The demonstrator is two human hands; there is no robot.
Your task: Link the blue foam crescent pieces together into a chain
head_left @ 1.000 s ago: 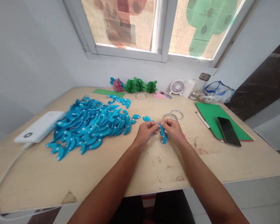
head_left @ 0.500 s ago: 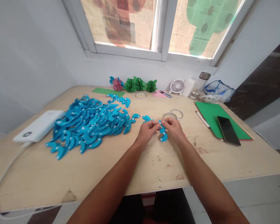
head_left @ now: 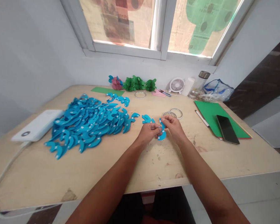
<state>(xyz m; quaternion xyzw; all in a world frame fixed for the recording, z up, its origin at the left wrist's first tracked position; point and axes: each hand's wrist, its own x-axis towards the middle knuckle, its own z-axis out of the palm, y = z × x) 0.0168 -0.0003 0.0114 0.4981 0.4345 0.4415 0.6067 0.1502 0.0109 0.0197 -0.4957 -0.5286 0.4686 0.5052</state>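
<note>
A curved blue paper piece (head_left: 162, 135) with small white squares hangs between my two hands above the table. My left hand (head_left: 149, 132) pinches its left side, fingers closed. Its upper end is between the thumb and fingers of my right hand (head_left: 171, 124). Just behind my left hand lie a few more blue pieces (head_left: 147, 119). Farther left spreads a large heap of similar blue pieces (head_left: 88, 119). Two silver rings (head_left: 176, 113) lie behind my right hand, partly overlapping.
On the wooden table (head_left: 121, 161) are a white power bank (head_left: 38, 124) with cable, green paper (head_left: 214, 116), a phone (head_left: 227, 129) and a white pen (head_left: 202, 118). Along the wall stand green paper shapes (head_left: 138, 83), a small fan (head_left: 176, 85) and a bottle (head_left: 200, 82).
My left hand's fingers have moved slightly down along the blue piece, and its lower end has shifted a little left. The view has tilted slightly.
</note>
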